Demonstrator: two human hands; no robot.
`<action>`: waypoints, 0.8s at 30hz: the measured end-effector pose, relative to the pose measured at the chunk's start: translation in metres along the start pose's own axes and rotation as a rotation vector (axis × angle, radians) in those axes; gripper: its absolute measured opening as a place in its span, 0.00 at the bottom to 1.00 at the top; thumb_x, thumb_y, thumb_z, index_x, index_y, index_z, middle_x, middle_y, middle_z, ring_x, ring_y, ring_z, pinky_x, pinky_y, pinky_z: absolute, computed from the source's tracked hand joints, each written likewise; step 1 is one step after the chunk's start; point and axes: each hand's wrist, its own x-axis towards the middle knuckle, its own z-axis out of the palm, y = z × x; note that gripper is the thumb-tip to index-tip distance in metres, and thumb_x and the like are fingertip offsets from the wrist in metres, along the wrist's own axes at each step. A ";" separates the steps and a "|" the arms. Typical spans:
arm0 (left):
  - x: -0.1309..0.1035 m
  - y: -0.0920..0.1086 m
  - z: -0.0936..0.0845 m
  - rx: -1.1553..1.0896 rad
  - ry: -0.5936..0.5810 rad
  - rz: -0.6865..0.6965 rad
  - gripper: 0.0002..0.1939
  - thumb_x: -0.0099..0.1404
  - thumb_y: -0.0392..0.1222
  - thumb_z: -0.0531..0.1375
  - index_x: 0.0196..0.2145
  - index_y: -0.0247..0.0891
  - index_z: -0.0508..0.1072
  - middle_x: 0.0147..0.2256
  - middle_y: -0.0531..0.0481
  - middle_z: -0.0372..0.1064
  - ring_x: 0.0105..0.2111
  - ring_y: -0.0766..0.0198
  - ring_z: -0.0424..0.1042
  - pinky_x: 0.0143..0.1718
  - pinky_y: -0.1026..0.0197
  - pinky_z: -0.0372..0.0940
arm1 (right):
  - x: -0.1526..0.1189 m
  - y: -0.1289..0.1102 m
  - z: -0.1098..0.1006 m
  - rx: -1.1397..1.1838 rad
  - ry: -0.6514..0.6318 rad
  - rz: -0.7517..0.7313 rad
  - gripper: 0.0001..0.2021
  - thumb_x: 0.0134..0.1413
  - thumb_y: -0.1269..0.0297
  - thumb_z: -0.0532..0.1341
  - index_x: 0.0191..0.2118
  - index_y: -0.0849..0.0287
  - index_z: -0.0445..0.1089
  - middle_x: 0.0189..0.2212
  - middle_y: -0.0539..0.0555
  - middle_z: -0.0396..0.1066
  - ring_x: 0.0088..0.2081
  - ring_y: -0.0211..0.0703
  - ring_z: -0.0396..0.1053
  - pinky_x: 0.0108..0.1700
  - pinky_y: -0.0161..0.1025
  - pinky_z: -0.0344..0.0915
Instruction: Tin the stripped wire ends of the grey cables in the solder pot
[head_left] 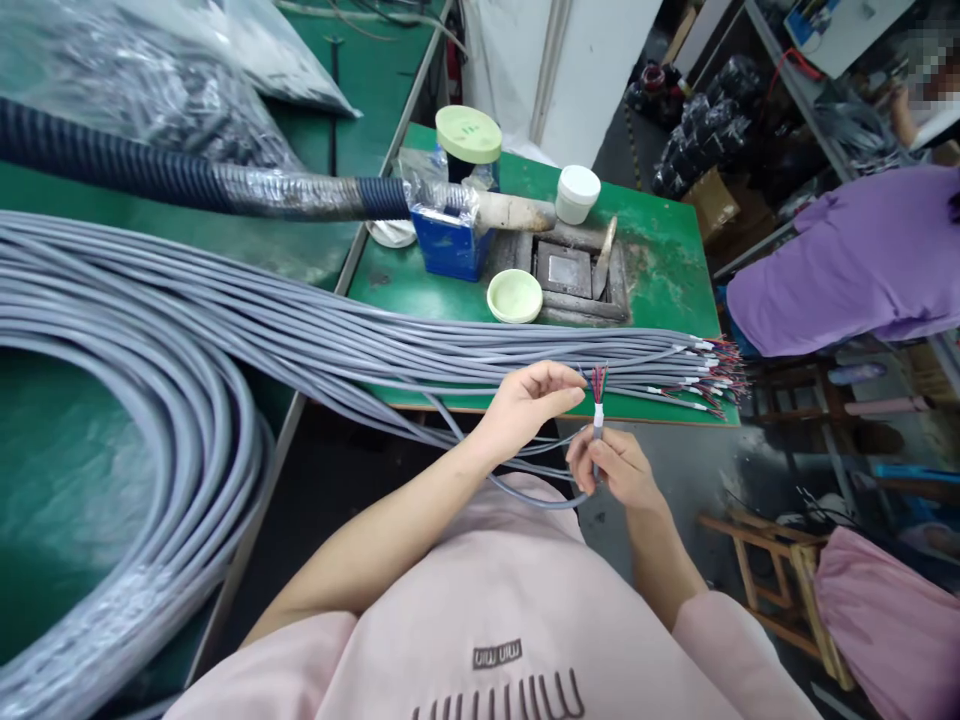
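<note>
My right hand [613, 468] is closed round the end of a grey cable [551, 501], just below a white sleeve [598, 415]. From that sleeve a fan of thin coloured wires [599, 382], red and dark ones among them, points upward. My left hand [531, 402] is beside these wires with thumb and fingers brought together in a pinch; whatever lies between the fingertips is too small to make out. Behind my hands lies a long bundle of grey cables [420, 345], their stripped ends [712, 372] with white sleeves and red and dark wires at the table's right edge.
On the green table [667, 250] are a solder pot [566, 270] with a scraper [604, 258], a pale green dish [514, 296], a white tub [577, 194] and a blue box [450, 245]. A ribbed hose [300, 190] crosses from the left. A person in purple [855, 260] is at right.
</note>
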 end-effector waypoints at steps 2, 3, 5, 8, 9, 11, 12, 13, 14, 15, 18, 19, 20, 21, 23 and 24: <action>0.000 0.003 0.002 -0.008 0.056 0.040 0.12 0.51 0.44 0.70 0.29 0.35 0.76 0.25 0.53 0.70 0.24 0.72 0.65 0.28 0.67 0.63 | 0.002 0.001 0.001 0.019 -0.009 -0.009 0.16 0.63 0.53 0.54 0.36 0.61 0.71 0.14 0.48 0.66 0.17 0.37 0.61 0.24 0.36 0.57; 0.000 0.003 0.002 -0.008 0.075 0.057 0.12 0.51 0.44 0.70 0.29 0.35 0.75 0.24 0.54 0.69 0.23 0.73 0.64 0.26 0.68 0.61 | 0.003 0.001 0.002 0.023 -0.011 -0.008 0.16 0.64 0.54 0.54 0.36 0.61 0.71 0.14 0.48 0.66 0.17 0.37 0.61 0.24 0.36 0.57; -0.001 0.005 0.003 -0.017 0.092 0.074 0.12 0.51 0.44 0.70 0.29 0.35 0.76 0.23 0.55 0.68 0.22 0.74 0.63 0.25 0.69 0.60 | 0.005 0.001 0.002 0.016 -0.012 -0.002 0.16 0.64 0.54 0.54 0.36 0.61 0.71 0.14 0.48 0.66 0.17 0.37 0.61 0.24 0.36 0.57; -0.002 0.006 0.004 -0.047 0.108 0.080 0.13 0.50 0.45 0.71 0.29 0.35 0.76 0.24 0.54 0.69 0.22 0.74 0.64 0.25 0.69 0.61 | 0.006 0.000 0.003 -0.015 -0.006 0.009 0.17 0.63 0.52 0.54 0.35 0.61 0.71 0.14 0.48 0.65 0.17 0.37 0.61 0.24 0.37 0.57; -0.002 0.006 0.004 -0.054 0.114 0.080 0.13 0.50 0.45 0.71 0.30 0.35 0.76 0.24 0.54 0.70 0.23 0.73 0.65 0.26 0.69 0.62 | 0.007 0.000 0.004 -0.029 -0.005 0.017 0.18 0.62 0.51 0.54 0.35 0.61 0.71 0.14 0.48 0.65 0.17 0.37 0.61 0.24 0.37 0.57; 0.000 0.007 0.004 -0.068 0.111 0.075 0.14 0.49 0.46 0.71 0.30 0.35 0.76 0.26 0.52 0.72 0.24 0.72 0.67 0.27 0.68 0.64 | 0.007 0.000 0.005 -0.055 -0.003 0.038 0.19 0.62 0.49 0.54 0.34 0.61 0.71 0.13 0.49 0.65 0.17 0.37 0.60 0.24 0.37 0.57; 0.001 0.007 0.004 -0.075 0.101 0.072 0.15 0.49 0.47 0.71 0.30 0.36 0.77 0.27 0.52 0.73 0.25 0.71 0.68 0.27 0.68 0.65 | 0.007 0.000 0.005 -0.067 0.000 0.046 0.20 0.61 0.48 0.54 0.34 0.61 0.71 0.13 0.49 0.65 0.17 0.38 0.60 0.24 0.37 0.57; 0.002 0.006 0.004 -0.081 0.088 0.070 0.15 0.48 0.47 0.71 0.31 0.36 0.77 0.28 0.51 0.73 0.26 0.70 0.69 0.28 0.67 0.65 | 0.007 0.000 0.005 -0.075 0.002 0.050 0.20 0.61 0.48 0.54 0.34 0.61 0.71 0.13 0.49 0.65 0.17 0.38 0.60 0.24 0.37 0.57; 0.002 0.005 0.003 -0.086 0.075 0.072 0.15 0.49 0.47 0.71 0.31 0.36 0.77 0.28 0.51 0.74 0.26 0.70 0.69 0.28 0.67 0.66 | 0.007 0.000 0.006 -0.077 0.004 0.049 0.20 0.61 0.47 0.54 0.34 0.60 0.71 0.13 0.49 0.64 0.17 0.38 0.60 0.24 0.37 0.57; 0.003 0.003 0.002 -0.086 0.066 0.077 0.14 0.49 0.47 0.71 0.31 0.36 0.78 0.29 0.51 0.74 0.26 0.70 0.69 0.28 0.66 0.66 | 0.007 0.001 0.006 -0.075 0.006 0.042 0.20 0.61 0.48 0.54 0.34 0.60 0.71 0.13 0.49 0.64 0.17 0.38 0.60 0.24 0.37 0.57; 0.000 -0.002 -0.001 -0.008 0.086 0.164 0.11 0.53 0.47 0.69 0.31 0.37 0.78 0.27 0.51 0.72 0.25 0.70 0.67 0.28 0.66 0.64 | 0.008 0.000 0.006 -0.075 0.027 0.007 0.19 0.62 0.49 0.53 0.35 0.60 0.71 0.13 0.48 0.64 0.16 0.37 0.59 0.24 0.37 0.56; -0.002 -0.004 -0.001 0.057 0.104 0.227 0.10 0.55 0.47 0.68 0.31 0.38 0.78 0.27 0.51 0.71 0.26 0.70 0.67 0.29 0.65 0.64 | 0.009 -0.001 0.006 -0.099 0.048 -0.001 0.18 0.63 0.50 0.53 0.34 0.59 0.70 0.13 0.48 0.64 0.16 0.37 0.59 0.23 0.37 0.56; -0.005 -0.005 -0.002 0.137 0.123 0.305 0.09 0.56 0.46 0.67 0.31 0.38 0.78 0.27 0.51 0.70 0.26 0.69 0.67 0.30 0.65 0.64 | 0.010 -0.002 0.007 -0.143 0.076 -0.006 0.18 0.64 0.50 0.52 0.33 0.59 0.69 0.14 0.48 0.64 0.16 0.37 0.59 0.24 0.37 0.56; -0.007 -0.005 -0.002 0.227 0.138 0.388 0.08 0.58 0.45 0.67 0.32 0.38 0.79 0.27 0.51 0.70 0.27 0.68 0.67 0.31 0.64 0.64 | 0.011 -0.004 0.008 -0.206 0.104 -0.011 0.18 0.64 0.51 0.52 0.32 0.59 0.69 0.14 0.47 0.64 0.17 0.36 0.59 0.24 0.36 0.57; -0.011 -0.005 -0.001 0.404 0.135 0.524 0.06 0.60 0.42 0.65 0.34 0.38 0.79 0.28 0.50 0.71 0.29 0.67 0.67 0.32 0.63 0.64 | 0.013 -0.006 0.010 -0.353 0.146 -0.021 0.18 0.65 0.52 0.51 0.29 0.58 0.67 0.15 0.47 0.64 0.18 0.36 0.59 0.26 0.36 0.58; -0.012 -0.005 -0.001 0.477 0.125 0.567 0.06 0.60 0.42 0.64 0.35 0.39 0.79 0.28 0.50 0.71 0.29 0.67 0.67 0.33 0.63 0.64 | 0.014 -0.007 0.011 -0.418 0.157 -0.028 0.18 0.65 0.53 0.51 0.28 0.57 0.65 0.14 0.47 0.64 0.18 0.35 0.59 0.26 0.36 0.58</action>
